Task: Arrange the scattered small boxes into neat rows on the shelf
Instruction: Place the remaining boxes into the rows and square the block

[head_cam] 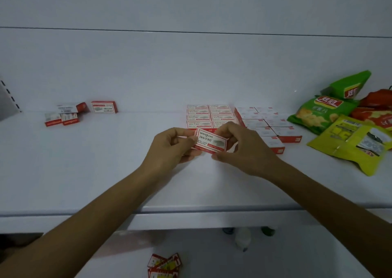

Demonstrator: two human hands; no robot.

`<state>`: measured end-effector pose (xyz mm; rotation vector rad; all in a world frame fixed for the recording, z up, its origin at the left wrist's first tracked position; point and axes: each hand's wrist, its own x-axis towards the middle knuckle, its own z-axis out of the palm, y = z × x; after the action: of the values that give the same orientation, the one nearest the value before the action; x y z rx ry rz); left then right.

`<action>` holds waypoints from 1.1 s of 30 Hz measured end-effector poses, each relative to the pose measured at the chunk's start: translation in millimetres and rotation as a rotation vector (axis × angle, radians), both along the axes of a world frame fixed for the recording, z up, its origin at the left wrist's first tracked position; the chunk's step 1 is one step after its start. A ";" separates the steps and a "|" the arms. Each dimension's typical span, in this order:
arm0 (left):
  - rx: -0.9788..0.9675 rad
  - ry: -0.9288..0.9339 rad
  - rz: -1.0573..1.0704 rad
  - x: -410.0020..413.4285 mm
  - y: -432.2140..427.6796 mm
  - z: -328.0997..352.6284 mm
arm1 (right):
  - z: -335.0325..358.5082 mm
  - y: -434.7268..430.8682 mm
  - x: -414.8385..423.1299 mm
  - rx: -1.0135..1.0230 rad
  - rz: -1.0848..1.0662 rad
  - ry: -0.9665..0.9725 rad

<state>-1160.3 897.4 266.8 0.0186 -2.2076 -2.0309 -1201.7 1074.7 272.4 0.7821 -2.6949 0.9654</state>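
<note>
A person's two bare forearms reach forward over a white shelf (106, 171), seen from above and behind the hands. Both hands meet near the middle of the shelf and share one small red and white box (211, 140), held just above the surface with its printed face tilted up toward the camera. The left hand (171, 145) is curled around the box's left end, thumb on top and fingers tucked beneath. The right hand (239, 148) pinches the right end, its thumb along the lower edge and its fingers over the top edge. Just behind the held box lies a tidy block of matching boxes (210, 115), set flat in two columns, touching one another. Directly to the right of that block sits a second group of white-topped boxes (268, 125), also lined up in rows. Far to the left, near the back wall, a few loose boxes (63, 115) lie jumbled together, and one more box (104, 107) stands just to their right. At the right end of the shelf lie green snack bags (324, 114), a yellow-green pouch (352, 144) in front of them and a red bag (375, 110) behind. On a lower level under the shelf edge, more red boxes (164, 265) lie in a heap.
</note>
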 end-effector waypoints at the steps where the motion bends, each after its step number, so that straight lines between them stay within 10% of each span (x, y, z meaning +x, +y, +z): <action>1: -0.048 -0.022 -0.001 -1.0 -4.6 -1.8 | -1.9 -0.3 -3.5 0.031 0.011 -0.012; 18: -1.179 0.307 -0.100 -15.3 -25.5 -23.3 | -8.4 6.3 -2.4 0.498 0.093 -0.018; 33: -1.163 0.396 -0.004 -36.0 -34.9 -34.3 | -25.0 4.1 -35.4 0.354 0.166 0.043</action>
<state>-1196.2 862.5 232.5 -0.4497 -2.6754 -0.4269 -1237.1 1078.8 247.4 1.0910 -2.8360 0.4936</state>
